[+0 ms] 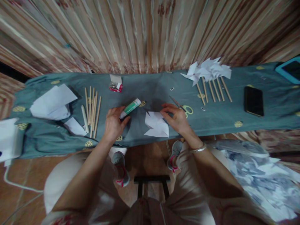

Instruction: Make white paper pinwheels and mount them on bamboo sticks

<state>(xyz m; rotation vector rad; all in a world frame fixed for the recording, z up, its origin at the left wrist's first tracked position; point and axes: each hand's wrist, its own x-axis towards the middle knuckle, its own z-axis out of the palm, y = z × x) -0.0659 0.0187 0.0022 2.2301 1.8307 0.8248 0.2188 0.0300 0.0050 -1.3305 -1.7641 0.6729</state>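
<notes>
In the head view, the left hand (114,122) has its thumb and fingers closed around the lower end of a green-and-white glue stick (130,108), its white end pointing up and away. Between the two hands lies a white paper piece (156,125) with slit, pointed edges, flat on the cloth (159,84). The right hand (176,118) has thumb and fingers bent together at the paper's nearest upper corner; whether they pinch it or only rest there, I cannot tell. Just beyond the right hand are scissors (180,105); left of the left hand lie wooden sticks (93,109). For good handling, the right fingertips should press lightly, keeping the points uncreased, and the tube is best kept clear of the paper's loose edges.
</notes>
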